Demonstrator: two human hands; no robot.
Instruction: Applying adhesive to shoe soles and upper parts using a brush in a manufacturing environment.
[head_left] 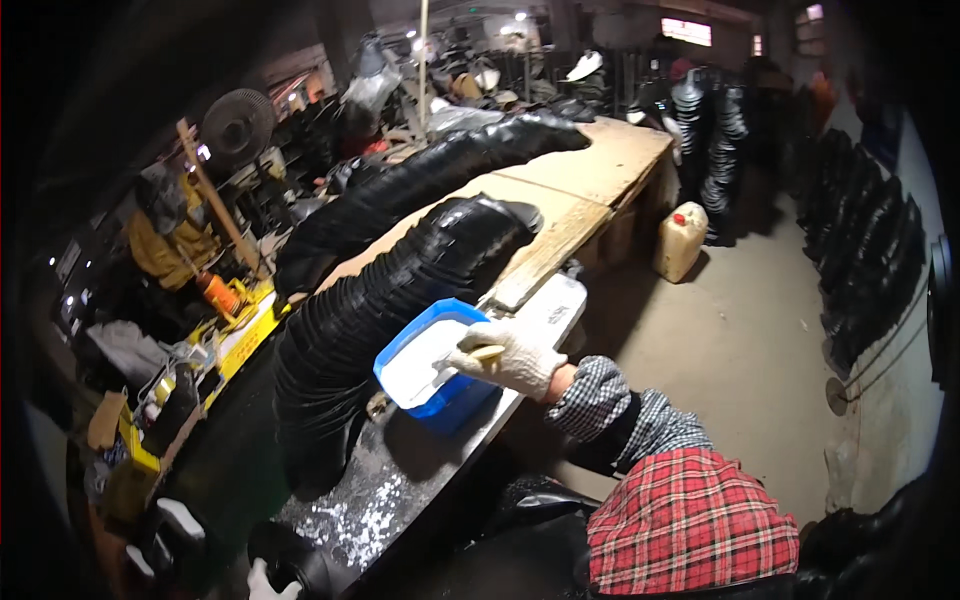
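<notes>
Plaid cloth behind; right fingers closed on a brush over the tub, dipping seemingly unfinished; left fingers: grip unclear.

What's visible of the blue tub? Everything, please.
The blue tub is open-topped and plastic-looking, with smooth walls and angled corners. Inside is white material; liquid or paste, I can't tell. It stands upright on the white-spattered grey bench, beside the ribbed black stack; contact there is unclear. The gloved right hand, gripping a pale-handled tool, is over its right side; whether glove touches rim isn't clear.
</notes>
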